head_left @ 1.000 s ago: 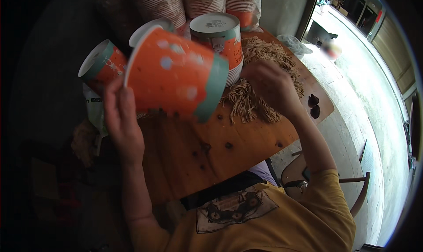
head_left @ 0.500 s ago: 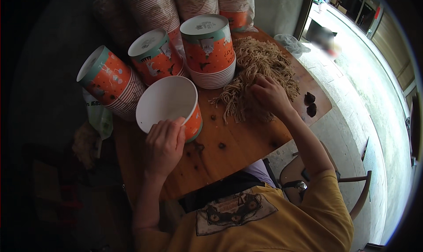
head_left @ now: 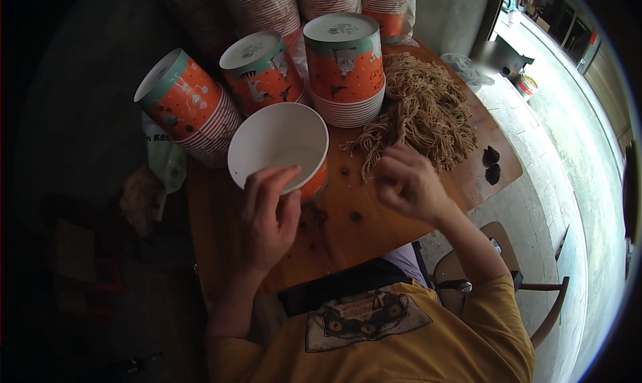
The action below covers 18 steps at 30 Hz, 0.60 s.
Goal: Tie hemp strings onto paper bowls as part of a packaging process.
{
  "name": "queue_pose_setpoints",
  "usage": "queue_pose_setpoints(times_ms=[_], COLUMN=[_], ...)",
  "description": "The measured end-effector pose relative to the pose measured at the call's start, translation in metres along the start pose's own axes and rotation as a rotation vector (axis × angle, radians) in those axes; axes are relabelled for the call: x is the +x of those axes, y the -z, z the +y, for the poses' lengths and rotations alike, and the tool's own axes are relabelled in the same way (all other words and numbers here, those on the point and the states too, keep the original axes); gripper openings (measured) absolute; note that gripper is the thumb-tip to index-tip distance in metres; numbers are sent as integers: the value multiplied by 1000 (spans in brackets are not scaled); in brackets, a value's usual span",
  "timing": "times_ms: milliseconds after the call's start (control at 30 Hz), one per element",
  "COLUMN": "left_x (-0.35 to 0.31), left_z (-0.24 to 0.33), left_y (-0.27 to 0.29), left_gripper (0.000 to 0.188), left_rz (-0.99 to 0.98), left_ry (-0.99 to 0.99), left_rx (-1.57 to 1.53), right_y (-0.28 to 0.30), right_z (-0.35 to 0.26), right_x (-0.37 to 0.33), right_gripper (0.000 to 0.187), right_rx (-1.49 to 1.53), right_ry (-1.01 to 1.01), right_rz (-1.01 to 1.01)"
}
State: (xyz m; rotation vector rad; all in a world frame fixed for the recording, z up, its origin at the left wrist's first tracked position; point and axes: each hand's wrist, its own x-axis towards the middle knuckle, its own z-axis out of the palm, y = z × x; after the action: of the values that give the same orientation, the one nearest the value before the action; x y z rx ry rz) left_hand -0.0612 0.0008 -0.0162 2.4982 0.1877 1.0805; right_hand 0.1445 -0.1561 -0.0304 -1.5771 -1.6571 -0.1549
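A paper bucket [head_left: 277, 139], white inside with an orange printed outer wall, stands tilted on the wooden table in front of me. My left hand [head_left: 271, 212] is at its near rim with fingers apart; whether they touch the rim I cannot tell. To the right lies a tangled heap of tan cords [head_left: 428, 109]. My right hand [head_left: 408, 182] hangs just in front of the heap's near edge, its fingers curled closed. Anything pinched in them is hidden or too small to make out.
Upside-down stacks of orange and teal paper buckets [head_left: 344, 68] line the table [head_left: 361, 236] behind the bucket. Bagged stacks [head_left: 257, 8] stand farther back. Two small dark pieces [head_left: 492, 165] lie near the right edge. A chair [head_left: 478, 249] stands at the lower right.
My right hand has come off the cord heap toward me, fingers curled. My left hand's fingers have loosened from the bucket rim and spread. The whole view has shifted slightly.
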Motion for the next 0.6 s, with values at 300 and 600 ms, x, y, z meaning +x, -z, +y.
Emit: queue_pose_setpoints(times_ms=[300,600], left_x=[-65,-68], left_z=[30,13], left_y=[7,72], left_gripper=[39,28], left_rz=[-327,-437], left_ry=[556,396], left_rx=[-904,-203], right_y=[-39,-71], right_z=[-81,-109], right_x=[2,14], right_gripper=[13,11], right_rx=[762,697], right_ry=[-282,-207], right_rz=[-199,-425])
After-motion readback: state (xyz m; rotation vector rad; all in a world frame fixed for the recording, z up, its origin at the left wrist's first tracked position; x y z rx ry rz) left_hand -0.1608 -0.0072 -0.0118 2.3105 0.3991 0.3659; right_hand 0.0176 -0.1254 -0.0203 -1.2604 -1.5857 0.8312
